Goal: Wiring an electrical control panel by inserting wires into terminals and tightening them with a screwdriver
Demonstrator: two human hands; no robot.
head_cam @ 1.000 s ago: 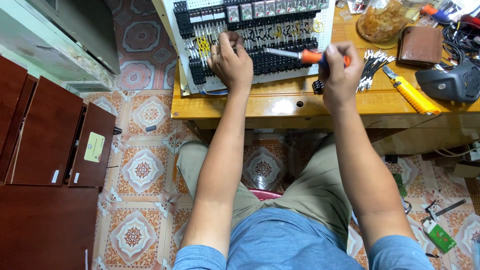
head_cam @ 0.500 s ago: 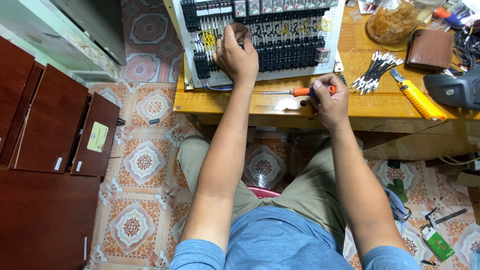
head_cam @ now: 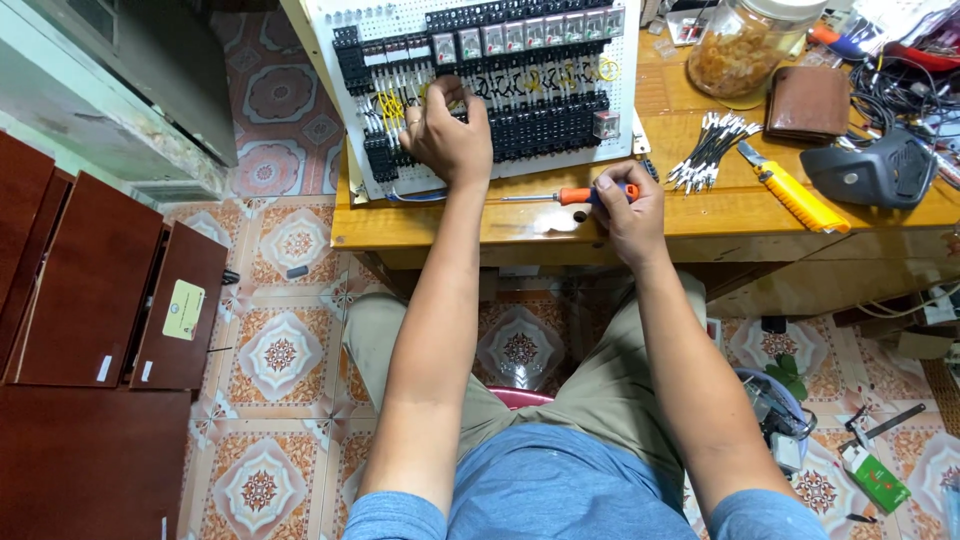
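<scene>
Nearest me, my right hand sits at the front edge of the wooden tabletop, its fingers closed around the orange handle of a screwdriver; the shaft lies flat and points left along the tabletop. Just beyond, my left hand rests on the white perforated wiring panel, fingers curled among the black terminal blocks and yellow-marked wires; I cannot tell whether they pinch a wire. To the right of the panel lie a bundle of short white-sleeved wires, a yellow utility knife and a dark grey handheld device. Farther back stand a brown leather wallet and a clear jar of amber contents.
</scene>
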